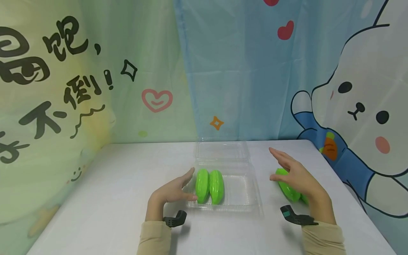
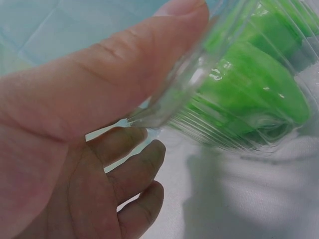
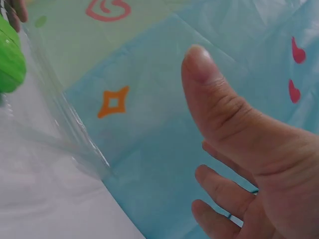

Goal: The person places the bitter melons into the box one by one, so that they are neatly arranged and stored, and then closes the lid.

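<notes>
A clear plastic clamshell box (image 1: pixel 239 191) lies on the table with its lid raised at the back. Two glossy green ridged toy fruits (image 1: pixel 202 186) lie side by side in its left half. My left hand (image 1: pixel 173 189) is at the box's left side, thumb right at the front corner and fingers extended along the wall; in the left wrist view the thumb (image 2: pixel 144 55) overlaps the clear rim. My right hand (image 1: pixel 298 175) hovers, fingers spread and thumb apart, over more green toy fruit (image 1: pixel 288 191) right of the box, partly hidden by the hand.
The white table (image 1: pixel 127 170) runs back to a printed curtain (image 1: pixel 223 71). The lid (image 1: pixel 221 151) reaches near the table's back edge. A dark wrist strap with a camera (image 1: pixel 175 219) sits on each wrist.
</notes>
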`<state>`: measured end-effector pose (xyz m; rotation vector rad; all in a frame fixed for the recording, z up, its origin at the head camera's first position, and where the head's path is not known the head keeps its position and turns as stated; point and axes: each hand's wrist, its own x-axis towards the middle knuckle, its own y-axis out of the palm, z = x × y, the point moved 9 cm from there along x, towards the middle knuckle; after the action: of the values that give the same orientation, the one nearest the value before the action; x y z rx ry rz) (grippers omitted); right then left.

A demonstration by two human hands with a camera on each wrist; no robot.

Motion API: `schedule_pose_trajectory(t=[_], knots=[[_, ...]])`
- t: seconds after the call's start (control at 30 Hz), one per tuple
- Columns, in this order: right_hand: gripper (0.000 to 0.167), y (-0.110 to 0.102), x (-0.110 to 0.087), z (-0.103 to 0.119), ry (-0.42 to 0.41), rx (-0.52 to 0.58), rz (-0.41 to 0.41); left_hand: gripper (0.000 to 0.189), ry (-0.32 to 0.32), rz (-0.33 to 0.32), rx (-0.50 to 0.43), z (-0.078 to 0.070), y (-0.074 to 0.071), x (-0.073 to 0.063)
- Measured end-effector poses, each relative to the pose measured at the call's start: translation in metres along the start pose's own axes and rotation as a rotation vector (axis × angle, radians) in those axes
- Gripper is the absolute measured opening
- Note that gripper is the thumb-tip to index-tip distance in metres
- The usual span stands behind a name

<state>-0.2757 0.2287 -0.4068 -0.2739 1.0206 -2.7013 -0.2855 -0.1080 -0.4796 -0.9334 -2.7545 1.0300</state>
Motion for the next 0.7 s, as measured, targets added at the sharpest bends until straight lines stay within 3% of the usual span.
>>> schedule_pose_trajectory(t=[0.33,0.7], knots=[[0.094,-0.018,-0.015,-0.018,0.052,-0.023,0.0,0.104,0.003,-0.004,0.014,-0.001,0.0,0.0],[0.096,-0.021,-0.021,-0.049,0.109,-0.058,0.014,0.105,-0.001,-0.003,0.013,-0.002,0.0,0.001]])
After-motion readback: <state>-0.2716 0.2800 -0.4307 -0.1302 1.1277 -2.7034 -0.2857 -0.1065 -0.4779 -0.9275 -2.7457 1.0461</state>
